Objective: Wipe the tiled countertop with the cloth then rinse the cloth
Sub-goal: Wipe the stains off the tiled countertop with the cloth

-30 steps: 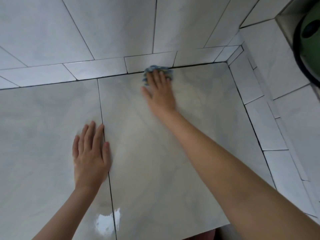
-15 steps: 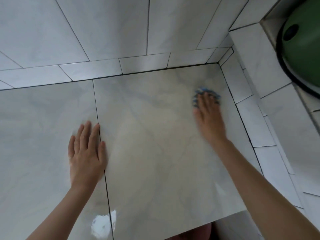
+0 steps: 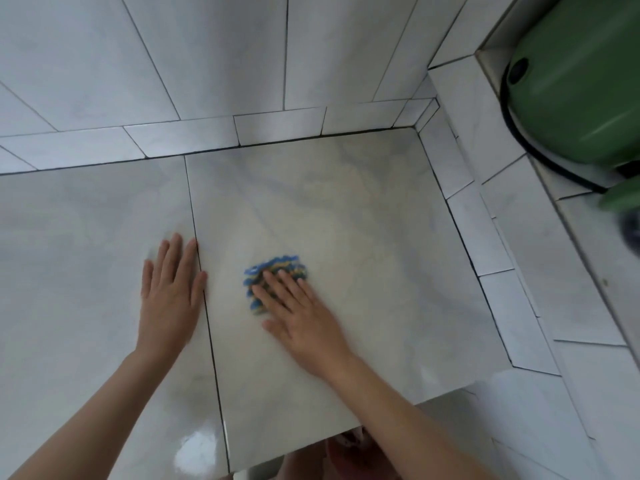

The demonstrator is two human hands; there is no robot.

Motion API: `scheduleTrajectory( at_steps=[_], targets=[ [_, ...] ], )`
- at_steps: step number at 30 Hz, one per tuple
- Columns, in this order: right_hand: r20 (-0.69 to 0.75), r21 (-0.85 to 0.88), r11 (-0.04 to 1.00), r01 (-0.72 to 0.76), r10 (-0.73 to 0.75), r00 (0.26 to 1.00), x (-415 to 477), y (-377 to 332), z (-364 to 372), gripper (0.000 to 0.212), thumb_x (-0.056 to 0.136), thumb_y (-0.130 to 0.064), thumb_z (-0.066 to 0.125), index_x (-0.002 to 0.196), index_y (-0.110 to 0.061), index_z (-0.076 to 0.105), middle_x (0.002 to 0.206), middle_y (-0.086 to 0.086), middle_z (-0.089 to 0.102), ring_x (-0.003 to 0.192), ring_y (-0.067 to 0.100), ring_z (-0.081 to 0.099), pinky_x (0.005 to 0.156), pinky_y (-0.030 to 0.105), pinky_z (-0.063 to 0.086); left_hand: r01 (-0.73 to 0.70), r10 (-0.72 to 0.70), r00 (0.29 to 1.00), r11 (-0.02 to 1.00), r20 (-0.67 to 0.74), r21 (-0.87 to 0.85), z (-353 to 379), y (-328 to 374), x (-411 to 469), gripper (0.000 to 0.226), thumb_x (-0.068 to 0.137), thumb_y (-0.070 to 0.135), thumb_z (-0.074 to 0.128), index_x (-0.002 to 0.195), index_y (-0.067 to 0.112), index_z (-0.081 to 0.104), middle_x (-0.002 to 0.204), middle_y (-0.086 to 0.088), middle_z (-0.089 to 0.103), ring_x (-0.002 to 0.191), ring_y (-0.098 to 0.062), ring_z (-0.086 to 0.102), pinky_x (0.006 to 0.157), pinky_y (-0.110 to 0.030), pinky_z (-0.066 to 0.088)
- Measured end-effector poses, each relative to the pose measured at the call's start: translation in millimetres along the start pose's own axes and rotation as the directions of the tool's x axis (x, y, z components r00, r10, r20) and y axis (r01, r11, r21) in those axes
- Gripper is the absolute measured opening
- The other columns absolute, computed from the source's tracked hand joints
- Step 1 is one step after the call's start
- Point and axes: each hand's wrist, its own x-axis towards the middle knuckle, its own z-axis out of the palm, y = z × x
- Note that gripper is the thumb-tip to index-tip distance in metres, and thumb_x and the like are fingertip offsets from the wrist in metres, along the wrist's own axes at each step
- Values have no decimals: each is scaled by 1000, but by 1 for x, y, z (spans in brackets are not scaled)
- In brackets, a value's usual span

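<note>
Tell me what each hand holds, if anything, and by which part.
Nothing is gripped. The right hand presses the cloth flat against the countertop, straight fingers over its near part. The left hand rests flat on the countertop.

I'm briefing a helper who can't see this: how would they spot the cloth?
Find the pale tiled countertop, then its large tile right of the dark grout line. The cloth lies there under the right hand, the only blue-and-yellow patch among plain tiles.

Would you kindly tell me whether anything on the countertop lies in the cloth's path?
Only the left hand, resting flat at the grout line left of the cloth. The right hand presses on the cloth; nothing else visible sits on the countertop.
</note>
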Motion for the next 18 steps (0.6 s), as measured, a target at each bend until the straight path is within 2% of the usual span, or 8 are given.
scheduleTrajectory(
  at_steps=[2, 4, 7, 10, 12, 15, 17, 18],
  targets=[
    [-18, -32, 999, -44, 43, 999, -11, 39, -11, 54, 101, -43, 16, 142, -17, 38, 150, 5, 35, 140, 20, 24, 115, 35, 14, 1, 0, 1000, 1000, 24, -10, -3, 1, -6, 52, 98, 28, 38, 148, 18, 24, 157, -4, 15, 145, -16, 6, 115, -30, -5],
    [-96, -51, 969, -244, 238, 967, -24, 93, -26, 53, 101, -40, 20, 140, -10, 42, 147, 13, 39, 138, 28, 29, 112, 40, 18, 0, 1, 999, 1000, 43, -24, -6, 2, -15, 52, 99, 32, 35, 148, 19, 23, 157, -3, 14, 145, -15, 4, 116, -34, -2],
    [-166, -66, 838, -541, 526, 834, -52, 156, -54, 60, 98, -43, 18, 143, -6, 35, 149, 18, 33, 138, 35, 30, 114, 41, 16, -10, 13, 997, 999, 77, -31, -8, -1, -31, 56, 97, 43, 25, 149, 20, 22, 157, -2, 13, 145, -11, 1, 116, -31, -4],
    [-164, -16, 732, -681, 670, 724, -42, 149, -55, 68, 92, -45, 12, 146, -7, 27, 153, 18, 24, 142, 35, 21, 117, 44, 13, -32, 34, 994, 999, 100, -23, -8, -6, -46, 61, 94, 46, 19, 149, 22, 20, 157, 1, 11, 145, -9, -1, 116, -26, -8],
    [-163, -9, 778, -628, 618, 769, -15, 119, -45, 64, 93, -41, 18, 143, -3, 33, 149, 22, 29, 138, 39, 28, 115, 45, 14, -32, 34, 994, 999, 107, -20, -8, -7, -52, 61, 94, 46, 19, 149, 21, 18, 157, 3, 9, 144, -8, -2, 115, -24, -10],
    [-181, 8, 910, -414, 408, 895, 21, 52, -16, 55, 94, -36, 30, 137, -6, 45, 144, 18, 41, 134, 37, 37, 112, 43, 23, -30, 31, 994, 999, 105, -15, -7, -9, -52, 61, 93, 47, 19, 149, 22, 19, 157, 1, 11, 144, -9, -2, 115, -23, -11],
    [-121, 30, 967, -251, 253, 960, 33, 1, -2, 54, 93, -38, 32, 137, -10, 47, 144, 13, 43, 134, 33, 38, 111, 43, 27, -38, 38, 994, 999, 104, -5, -7, -11, -52, 61, 93, 46, 21, 148, 21, 22, 157, -1, 15, 144, -11, 1, 115, -26, -7],
    [-58, 36, 985, -171, 172, 983, 33, -16, 1, 54, 93, -40, 32, 137, -13, 47, 145, 11, 43, 135, 31, 38, 112, 41, 25, -41, 41, 994, 999, 104, 2, -6, -12, -52, 62, 92, 46, 21, 148, 20, 23, 156, -3, 16, 144, -12, 3, 115, -27, -5]
  ],
)
